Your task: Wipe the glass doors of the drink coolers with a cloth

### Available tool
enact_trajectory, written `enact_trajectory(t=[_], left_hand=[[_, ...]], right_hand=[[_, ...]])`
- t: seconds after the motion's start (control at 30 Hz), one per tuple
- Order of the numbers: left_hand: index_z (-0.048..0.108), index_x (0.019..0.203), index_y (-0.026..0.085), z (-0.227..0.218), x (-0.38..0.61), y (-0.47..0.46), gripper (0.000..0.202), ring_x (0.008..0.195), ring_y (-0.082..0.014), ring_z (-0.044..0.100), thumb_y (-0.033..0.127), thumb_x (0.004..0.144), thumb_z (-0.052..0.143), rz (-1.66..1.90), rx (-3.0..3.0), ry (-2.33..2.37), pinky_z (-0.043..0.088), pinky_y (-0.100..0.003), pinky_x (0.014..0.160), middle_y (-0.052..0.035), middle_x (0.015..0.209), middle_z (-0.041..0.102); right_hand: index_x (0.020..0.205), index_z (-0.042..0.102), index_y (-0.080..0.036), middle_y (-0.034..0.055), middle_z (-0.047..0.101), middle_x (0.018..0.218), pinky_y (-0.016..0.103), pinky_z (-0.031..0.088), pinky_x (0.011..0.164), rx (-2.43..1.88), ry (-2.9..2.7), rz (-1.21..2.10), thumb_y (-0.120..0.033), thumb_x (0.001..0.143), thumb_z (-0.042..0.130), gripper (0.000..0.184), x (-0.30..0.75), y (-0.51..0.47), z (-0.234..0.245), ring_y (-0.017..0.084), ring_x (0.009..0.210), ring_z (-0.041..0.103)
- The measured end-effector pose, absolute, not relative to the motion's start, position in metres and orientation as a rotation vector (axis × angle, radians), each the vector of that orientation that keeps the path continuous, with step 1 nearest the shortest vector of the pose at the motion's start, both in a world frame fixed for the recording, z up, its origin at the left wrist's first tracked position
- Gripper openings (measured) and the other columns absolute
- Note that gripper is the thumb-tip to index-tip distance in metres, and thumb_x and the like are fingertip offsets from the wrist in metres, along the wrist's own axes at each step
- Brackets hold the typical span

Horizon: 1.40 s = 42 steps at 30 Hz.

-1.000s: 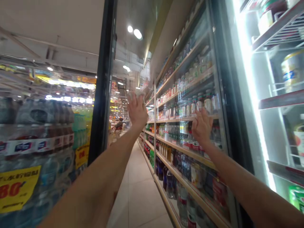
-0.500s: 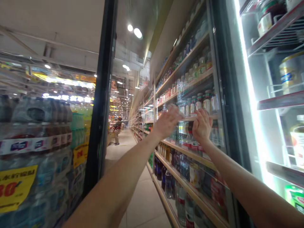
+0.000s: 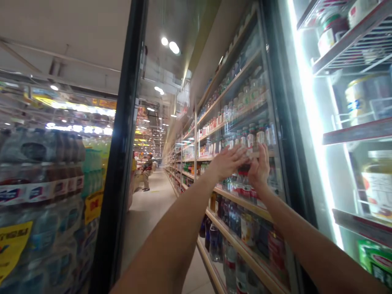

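Note:
Both my arms reach forward at shoulder height toward a glass cooler door (image 3: 269,98) on the right. My right hand (image 3: 260,167) lies flat on the glass, fingers stretched upward. My left hand (image 3: 228,161) is open too, fingers spread, its tips beside the right hand at the glass. Neither hand holds anything. Behind the glass I see shelves of bottled drinks (image 3: 251,136). On the left stands another open glass door with a black frame (image 3: 121,147), and stacked water bottles (image 3: 45,171) show through it.
A lit cooler interior (image 3: 361,122) with cans and jars on wire shelves fills the far right. A tiled aisle (image 3: 153,208) runs ahead between long drink shelves. A person (image 3: 147,171) stands far down the aisle. A yellow price sign (image 3: 12,245) hangs low left.
My left hand swung from the middle of the view rightward, ending next to my right hand at the glass. The right hand stayed on the glass. The view shifted slightly.

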<state>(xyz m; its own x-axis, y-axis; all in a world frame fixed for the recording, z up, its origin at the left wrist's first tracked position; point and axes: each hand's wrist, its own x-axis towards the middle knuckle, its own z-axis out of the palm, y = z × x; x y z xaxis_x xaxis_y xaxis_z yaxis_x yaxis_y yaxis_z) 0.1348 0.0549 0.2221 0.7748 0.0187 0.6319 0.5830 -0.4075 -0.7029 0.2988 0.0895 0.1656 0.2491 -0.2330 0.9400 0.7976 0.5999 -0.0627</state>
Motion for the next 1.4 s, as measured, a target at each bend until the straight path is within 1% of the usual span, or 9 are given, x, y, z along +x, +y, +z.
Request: enact_trajectory(t=[0.17,0.37,0.57,0.73,0.9,0.97,1.07,1.23,1.4], left_hand=[[0.038,0.134,0.021,0.246,0.116,0.052,0.047,0.139,-0.0292,0.006,0.017,0.087,0.036,-1.339,-1.523,-0.957,0.015,-0.055,0.11,-0.0071,0.149,0.023],[0.041,0.131,0.032,0.202,0.114,0.054,0.043,0.139,-0.0196,0.016,0.023,0.089,0.037,-0.751,-1.87,-0.512,0.02,-0.044,0.112,0.0011,0.146,0.032],[0.038,0.135,0.021,0.212,0.054,0.04,0.047,0.139,-0.0296,0.007,0.023,0.088,0.039,-1.351,-1.43,-1.029,0.017,-0.055,0.11,-0.0093,0.15,0.021],[0.043,0.128,0.036,0.195,0.011,0.023,0.043,0.139,-0.0177,0.015,0.022,0.089,0.036,-0.617,-1.912,-0.671,0.021,-0.042,0.112,0.0042,0.146,0.031],[0.04,0.133,0.019,0.185,-0.045,0.013,0.045,0.14,-0.0261,0.006,0.025,0.089,0.034,-1.172,-1.356,-1.046,0.019,-0.049,0.11,-0.0104,0.149,0.021],[0.041,0.133,0.022,0.169,-0.053,0.012,0.044,0.14,-0.0239,0.005,0.025,0.089,0.036,-0.976,-1.504,-0.883,0.019,-0.045,0.111,-0.0073,0.149,0.023],[0.04,0.132,0.035,0.148,-0.055,0.013,0.043,0.139,-0.017,0.014,0.025,0.09,0.038,-0.521,-1.787,-0.555,0.022,-0.037,0.111,0.0025,0.146,0.031],[0.035,0.137,0.023,0.145,-0.058,0.015,0.05,0.139,-0.0284,0.006,0.022,0.087,0.043,-1.164,-1.343,-0.892,0.021,-0.05,0.109,-0.0079,0.151,0.017],[0.037,0.133,0.034,0.144,-0.053,0.015,0.046,0.138,-0.0194,0.017,0.024,0.089,0.042,-0.615,-1.723,-0.554,0.026,-0.04,0.109,0.0009,0.147,0.03]], right_hand=[[0.143,0.02,-0.017,0.0132,0.035,0.142,0.047,0.031,0.105,-0.639,-1.094,-0.748,-0.026,0.087,0.024,0.056,0.3,0.086,0.166,0.025,0.134,0.029],[0.138,0.031,-0.017,0.0136,0.039,0.14,0.046,0.032,0.104,-0.674,-1.148,-0.838,-0.028,0.089,0.024,0.051,0.296,0.088,0.164,0.023,0.131,0.034],[0.135,0.036,-0.019,0.0133,0.039,0.14,0.046,0.028,0.105,-0.738,-1.193,-0.91,-0.028,0.089,0.026,0.048,0.29,0.083,0.162,0.023,0.133,0.032],[0.136,0.036,-0.021,0.012,0.04,0.14,0.046,0.029,0.104,-0.764,-1.192,-0.914,-0.028,0.089,0.027,0.049,0.293,0.085,0.162,0.024,0.132,0.034],[0.132,0.042,-0.017,0.0138,0.041,0.139,0.045,0.03,0.103,-0.778,-1.192,-0.945,-0.029,0.089,0.029,0.047,0.293,0.086,0.161,0.024,0.131,0.036],[0.131,0.044,-0.017,0.0137,0.042,0.139,0.046,0.03,0.103,-0.779,-1.194,-0.946,-0.029,0.089,0.031,0.046,0.292,0.086,0.161,0.025,0.13,0.037],[0.129,0.046,-0.016,0.0145,0.042,0.139,0.045,0.032,0.102,-0.742,-1.196,-0.959,-0.028,0.088,0.033,0.045,0.293,0.088,0.161,0.025,0.128,0.039],[0.127,0.049,-0.017,0.0145,0.044,0.137,0.047,0.034,0.1,-0.7,-1.176,-1.004,-0.027,0.088,0.034,0.043,0.295,0.091,0.161,0.026,0.127,0.041],[0.124,0.051,-0.016,0.015,0.047,0.135,0.045,0.035,0.1,-0.684,-1.172,-1.018,-0.026,0.087,0.033,0.042,0.295,0.088,0.162,0.025,0.126,0.042]])
